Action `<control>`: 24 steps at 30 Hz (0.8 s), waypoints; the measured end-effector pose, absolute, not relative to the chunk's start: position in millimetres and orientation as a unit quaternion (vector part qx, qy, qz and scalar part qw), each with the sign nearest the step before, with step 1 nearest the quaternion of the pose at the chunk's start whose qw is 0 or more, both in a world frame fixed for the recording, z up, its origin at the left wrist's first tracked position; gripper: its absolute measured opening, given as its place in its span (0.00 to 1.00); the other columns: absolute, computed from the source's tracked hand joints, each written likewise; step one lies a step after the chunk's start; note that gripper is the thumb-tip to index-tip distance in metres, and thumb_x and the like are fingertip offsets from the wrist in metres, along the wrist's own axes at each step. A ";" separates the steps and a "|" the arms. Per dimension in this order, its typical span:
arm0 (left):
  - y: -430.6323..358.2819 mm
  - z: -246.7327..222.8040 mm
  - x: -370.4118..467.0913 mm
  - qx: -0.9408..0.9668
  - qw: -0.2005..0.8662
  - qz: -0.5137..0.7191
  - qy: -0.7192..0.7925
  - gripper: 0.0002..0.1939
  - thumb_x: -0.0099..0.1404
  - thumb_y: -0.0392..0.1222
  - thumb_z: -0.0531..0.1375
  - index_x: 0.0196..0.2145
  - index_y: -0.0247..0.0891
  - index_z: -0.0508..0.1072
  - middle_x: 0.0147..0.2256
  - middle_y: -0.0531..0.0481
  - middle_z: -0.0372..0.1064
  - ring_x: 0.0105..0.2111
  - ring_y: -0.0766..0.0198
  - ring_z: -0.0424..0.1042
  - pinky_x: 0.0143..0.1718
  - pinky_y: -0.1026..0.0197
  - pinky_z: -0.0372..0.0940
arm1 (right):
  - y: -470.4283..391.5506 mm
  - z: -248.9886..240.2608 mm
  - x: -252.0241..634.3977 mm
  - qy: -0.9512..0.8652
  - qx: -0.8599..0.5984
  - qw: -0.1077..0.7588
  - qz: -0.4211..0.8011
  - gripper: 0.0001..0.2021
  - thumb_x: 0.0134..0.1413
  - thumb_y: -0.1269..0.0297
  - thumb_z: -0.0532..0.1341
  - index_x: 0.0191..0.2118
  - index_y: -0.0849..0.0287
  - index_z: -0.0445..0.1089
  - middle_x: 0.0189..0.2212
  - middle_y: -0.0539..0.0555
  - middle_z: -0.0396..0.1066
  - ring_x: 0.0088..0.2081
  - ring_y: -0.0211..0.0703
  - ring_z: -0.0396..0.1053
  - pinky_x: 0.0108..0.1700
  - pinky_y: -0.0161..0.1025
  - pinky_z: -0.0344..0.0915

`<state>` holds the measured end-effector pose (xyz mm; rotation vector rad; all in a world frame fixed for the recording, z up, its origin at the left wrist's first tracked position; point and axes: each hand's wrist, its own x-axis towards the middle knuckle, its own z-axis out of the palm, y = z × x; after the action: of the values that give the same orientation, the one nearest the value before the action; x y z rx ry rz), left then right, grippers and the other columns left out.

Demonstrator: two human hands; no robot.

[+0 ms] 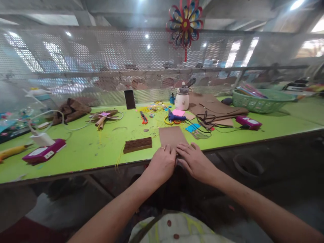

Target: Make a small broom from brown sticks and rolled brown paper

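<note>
A flat piece of brown paper (172,135) lies at the front edge of the green table, its near edge under my fingers. My left hand (164,162), with a ring on one finger, is closed with its fingers bent on the paper's near edge. Beside it, my right hand (196,161) rests its fingers over the same edge, thumb lower down, pinching the paper. The fingers hide the near edge itself. Left of the paper sits a pleated brown paper strip (138,145), folded like an accordion, with yellow thread hanging from it.
Beyond the paper are a blue glue gun (176,116), a red cutter (144,118), a phone (130,99) and a white bottle (182,100). Purple power strips (45,152) and cables lie at both sides. A green basket (263,101) stands right; mesh (106,67) closes the back.
</note>
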<state>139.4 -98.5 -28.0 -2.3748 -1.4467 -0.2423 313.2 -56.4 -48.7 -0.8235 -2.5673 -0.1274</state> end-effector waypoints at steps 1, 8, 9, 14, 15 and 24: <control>-98.9 -29.6 138.2 -0.840 0.177 -0.083 -0.507 0.14 0.65 0.38 0.51 0.45 0.28 0.68 0.41 0.35 0.68 0.44 0.51 0.67 0.45 0.51 0.62 | -58.3 -49.3 312.7 -0.927 -0.299 0.220 -0.051 0.20 0.63 0.61 0.50 0.56 0.64 0.62 0.56 0.63 0.63 0.59 0.54 0.57 0.58 0.58 0.49; -98.9 -42.3 125.5 -0.856 0.203 -0.099 -0.465 0.24 0.66 0.43 0.52 0.53 0.20 0.62 0.52 0.25 0.63 0.54 0.45 0.62 0.54 0.47 0.56 | -58.4 -52.0 317.7 -0.928 -0.290 0.222 -0.069 0.23 0.62 0.56 0.52 0.57 0.65 0.60 0.58 0.64 0.61 0.60 0.53 0.55 0.59 0.57 0.50; -98.7 -42.4 123.6 -0.858 0.199 -0.099 -0.463 0.24 0.66 0.44 0.52 0.52 0.21 0.63 0.52 0.25 0.63 0.54 0.45 0.62 0.54 0.47 0.56 | -57.7 -52.1 320.7 -0.928 -0.292 0.222 -0.069 0.23 0.62 0.56 0.52 0.57 0.65 0.60 0.58 0.64 0.61 0.60 0.53 0.56 0.58 0.57 0.51; -100.6 -38.8 113.6 -0.865 0.190 -0.107 -0.453 0.22 0.65 0.43 0.54 0.51 0.22 0.65 0.52 0.28 0.65 0.54 0.48 0.64 0.54 0.49 0.58 | -54.0 -53.8 340.1 -0.915 -0.315 0.242 -0.070 0.21 0.61 0.59 0.54 0.56 0.63 0.61 0.56 0.63 0.63 0.58 0.52 0.59 0.58 0.57 0.53; -101.8 -38.4 111.4 -0.864 0.188 -0.109 -0.454 0.22 0.65 0.43 0.55 0.51 0.22 0.65 0.52 0.28 0.65 0.53 0.48 0.64 0.54 0.49 0.58 | -53.2 -54.4 343.2 -0.913 -0.317 0.247 -0.069 0.21 0.61 0.59 0.54 0.57 0.62 0.61 0.56 0.63 0.63 0.58 0.52 0.59 0.58 0.56 0.53; -105.9 -20.9 101.8 -0.864 0.144 -0.113 -0.469 0.19 0.64 0.45 0.56 0.46 0.28 0.69 0.48 0.35 0.69 0.49 0.50 0.67 0.51 0.51 0.61 | -52.0 -70.1 347.6 -0.899 -0.322 0.295 -0.042 0.21 0.60 0.62 0.55 0.58 0.63 0.59 0.56 0.63 0.64 0.59 0.52 0.58 0.59 0.57 0.53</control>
<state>101.8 -105.9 -20.9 -2.4908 -1.3537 -0.3252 347.6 -52.0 -70.1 -0.8566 -2.3906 -0.1120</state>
